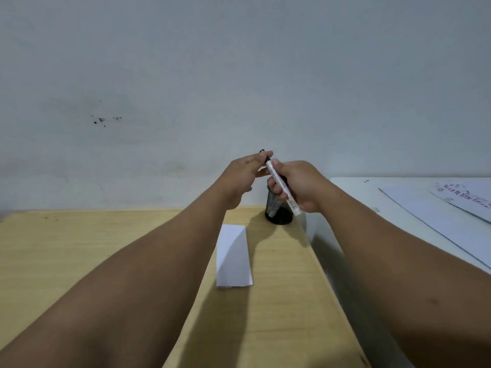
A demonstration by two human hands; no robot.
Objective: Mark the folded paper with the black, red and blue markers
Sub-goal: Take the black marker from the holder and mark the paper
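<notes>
A folded white paper point(233, 257) lies on the wooden table point(79, 248), between my forearms. Both hands are raised above a black mesh pen holder point(276, 211) at the table's back edge. My right hand point(300, 187) grips a white-barrelled marker point(283, 189), tilted with its black cap end up and to the left. My left hand point(245, 176) pinches that black cap point(265, 156) at the marker's top. The holder's contents are hidden behind my hands, and the other markers are not visible.
A white table point(385, 203) stands to the right with large paper sheets point(451, 208), some with red print. A narrow gap separates it from the wooden table. A plain grey wall rises right behind both tables.
</notes>
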